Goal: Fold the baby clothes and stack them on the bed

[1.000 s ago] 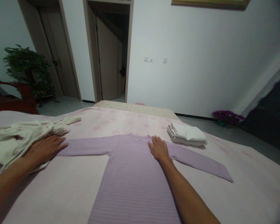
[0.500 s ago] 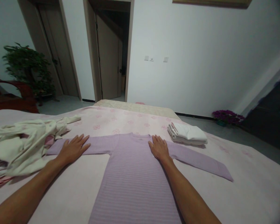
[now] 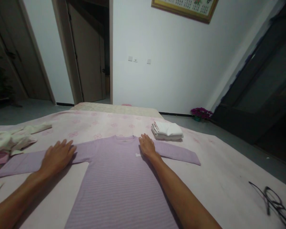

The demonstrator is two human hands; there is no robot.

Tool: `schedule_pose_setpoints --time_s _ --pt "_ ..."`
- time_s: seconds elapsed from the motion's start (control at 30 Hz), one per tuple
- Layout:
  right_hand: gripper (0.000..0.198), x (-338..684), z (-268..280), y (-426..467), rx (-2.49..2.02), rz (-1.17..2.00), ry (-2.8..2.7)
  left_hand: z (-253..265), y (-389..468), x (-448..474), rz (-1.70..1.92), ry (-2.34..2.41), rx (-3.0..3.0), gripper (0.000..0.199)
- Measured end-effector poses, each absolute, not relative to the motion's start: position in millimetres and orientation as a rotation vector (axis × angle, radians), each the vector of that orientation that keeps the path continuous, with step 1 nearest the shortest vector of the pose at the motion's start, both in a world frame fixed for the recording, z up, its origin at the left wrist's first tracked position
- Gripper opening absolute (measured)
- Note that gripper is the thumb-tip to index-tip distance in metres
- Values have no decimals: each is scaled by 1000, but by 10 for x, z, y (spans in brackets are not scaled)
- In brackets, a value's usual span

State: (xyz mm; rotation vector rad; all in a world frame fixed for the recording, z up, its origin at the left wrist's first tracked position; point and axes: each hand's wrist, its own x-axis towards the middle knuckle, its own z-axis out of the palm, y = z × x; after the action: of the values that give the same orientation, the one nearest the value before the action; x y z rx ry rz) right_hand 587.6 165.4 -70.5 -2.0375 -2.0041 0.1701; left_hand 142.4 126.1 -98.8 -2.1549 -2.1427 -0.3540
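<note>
A lilac striped long-sleeved shirt (image 3: 119, 178) lies spread flat on the pink flowered bed cover (image 3: 219, 178), its neckline pointing away from me and both sleeves stretched out sideways. My left hand (image 3: 58, 156) rests on the left sleeve, palm down with fingers extended. Over by the collar, my right hand (image 3: 147, 145) lies flat on the right shoulder of the shirt, fingers stretched out and close together. A small pale mark on the chest shows beside my right wrist. Neither hand grips the cloth.
A folded white stack of cloth (image 3: 168, 130) sits beyond the right sleeve. Crumpled cream clothing (image 3: 9, 138) lies at the left, touching the left sleeve's end. Black-framed glasses (image 3: 274, 202) rest at the lower right. Purple flowers (image 3: 201, 113) stand on the floor past the bed.
My view has turned to the right, bringing the glasses into sight. Both hands stay flat on the shirt; my left hand sits slightly differently on the sleeve.
</note>
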Motion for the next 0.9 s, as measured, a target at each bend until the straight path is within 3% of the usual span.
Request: schedule_pose_setpoints --time_s 0.2,0.47,0.73,0.9 --pt "57 6552 -776 1323 -2161 18 -2051 -952 1099 2671 -288 -1896 -2468 60" --pt "58 7410 -872 1035 -2370 -141 -1914 -1070 891 2787 -214 -1836 -2363 58" --pt "24 6982 -699 638 -1758 -286 -2125 -1087 890 2799 -290 -1856 -2346 56" --pt "27 6796 -654 615 -1697 -325 -2283 -1112 899 2751 -361 -1836 -2343 56"
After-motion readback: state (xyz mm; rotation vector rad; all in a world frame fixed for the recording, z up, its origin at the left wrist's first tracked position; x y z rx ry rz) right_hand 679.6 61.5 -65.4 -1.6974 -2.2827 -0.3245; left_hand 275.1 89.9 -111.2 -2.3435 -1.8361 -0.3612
